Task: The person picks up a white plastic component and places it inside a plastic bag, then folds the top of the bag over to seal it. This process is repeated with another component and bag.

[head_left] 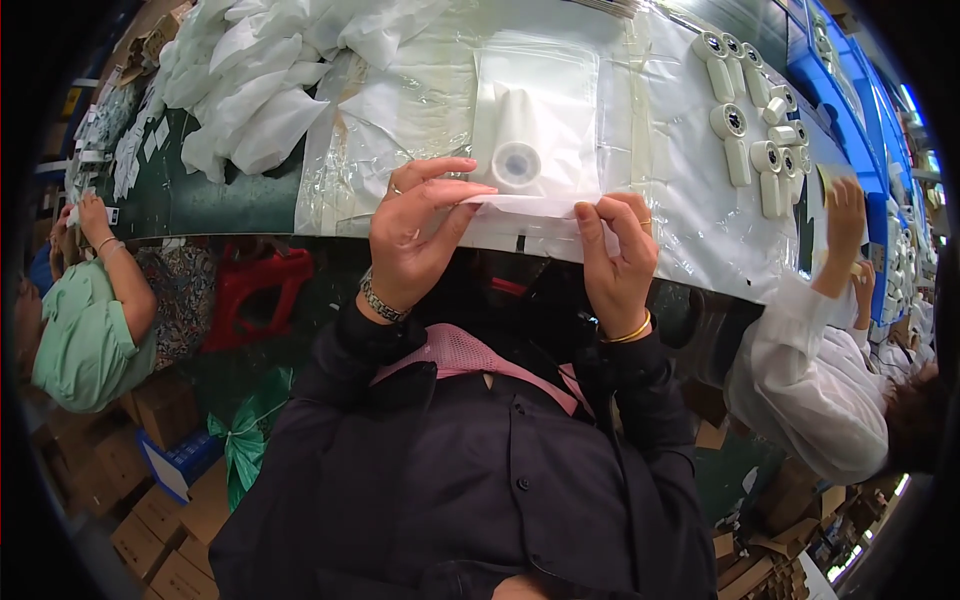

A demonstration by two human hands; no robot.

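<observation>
A translucent plastic bag (pixel 570 130) lies flat in front of me, with a white round-headed device (pixel 517 135) with a handle inside it. The ring-shaped head points toward me and the handle points away. At the bag's near edge, a strip is folded over. My left hand (pixel 420 225) pinches the left end of this strip between thumb and fingers, its other fingertips raised. The right end is pinched by my right hand (pixel 615 240), thumb on top. More bags appear to lie beneath this one.
Crumpled white wrapping (pixel 250 80) is heaped at the far left. Several white devices (pixel 735 120) lie at right, beside blue bins (pixel 850 80). A person in white (pixel 810 370) works at right, another in green (pixel 95 320) at left. A red stool (pixel 258 295) stands below the table.
</observation>
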